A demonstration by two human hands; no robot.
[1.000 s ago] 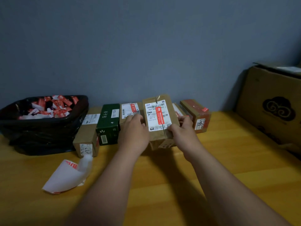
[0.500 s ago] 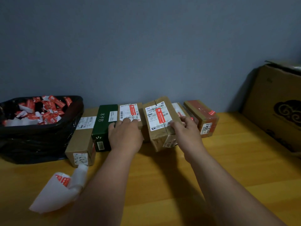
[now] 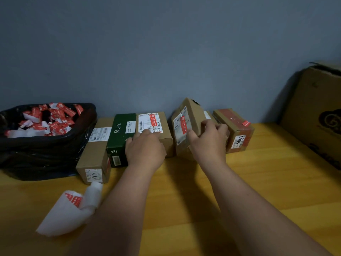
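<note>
Currently, the right hand (image 3: pixel 208 139) alone is gripping the parcel (image 3: pixel 191 115). One second ago both hands were holding it upright in the row with its label facing the camera. The left hand (image 3: pixel 145 146) has since let go and is now resting on the labelled box (image 3: pixel 164 130) just to the left.

The parcel is now tipping to the right, and its label face is turning towards the left. It is standing between the labelled box and the red-taped box (image 3: pixel 234 130). Its lower end is reaching down to the table (image 3: pixel 258 182), partly hidden by the wrist. A gap is opening between the parcel and the labelled box.

Judging from this, the parcel is being worked out of the row or turned for inspection, while the other hand is steadying its neighbour.

- Right hand: the fingers are curling over the upper right edge of the parcel and the thumb is pressing on the label face, so the hand is clamping the parcel.
- Left hand: the fingers are lying nearly straight and flat on top of the labelled box, grasping nothing.
- The two hands are working apart, one box each.
</note>
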